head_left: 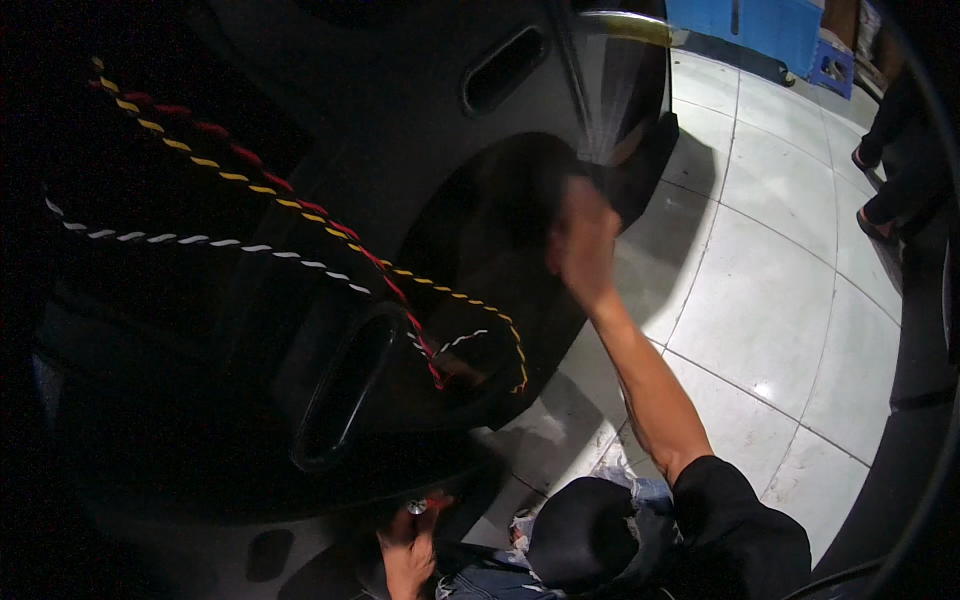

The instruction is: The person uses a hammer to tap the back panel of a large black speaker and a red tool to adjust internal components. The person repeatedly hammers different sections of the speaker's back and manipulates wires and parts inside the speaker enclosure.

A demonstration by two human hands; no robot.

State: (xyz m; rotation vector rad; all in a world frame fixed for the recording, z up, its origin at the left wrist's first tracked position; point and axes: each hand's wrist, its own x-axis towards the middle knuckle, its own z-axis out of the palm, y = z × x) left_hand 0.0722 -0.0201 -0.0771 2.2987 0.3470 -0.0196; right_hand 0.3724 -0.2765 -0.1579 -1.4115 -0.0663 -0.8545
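Observation:
A large black cabinet (400, 60) with rounded slots and a big round opening (480, 210) fills the left and middle. Twisted wires run across it: a yellow-and-black pair (235, 177), a red-and-black pair (245, 155) and a white-and-black pair (225, 243). Their ends reach into the lower part of the round opening. My right hand (585, 240), blurred by motion, is at the opening's right edge; its fingers cannot be made out. Low in the picture, my left hand (408, 555) is closed around a small object with a shiny round end (416, 507) and a red part.
White floor tiles (770, 270) stretch along the right side. Another person's dark-clothed legs (895, 150) are at the far right. A blue container (750, 30) and a small blue crate (832, 68) stand at the back. My knee in torn jeans (650, 490) is below.

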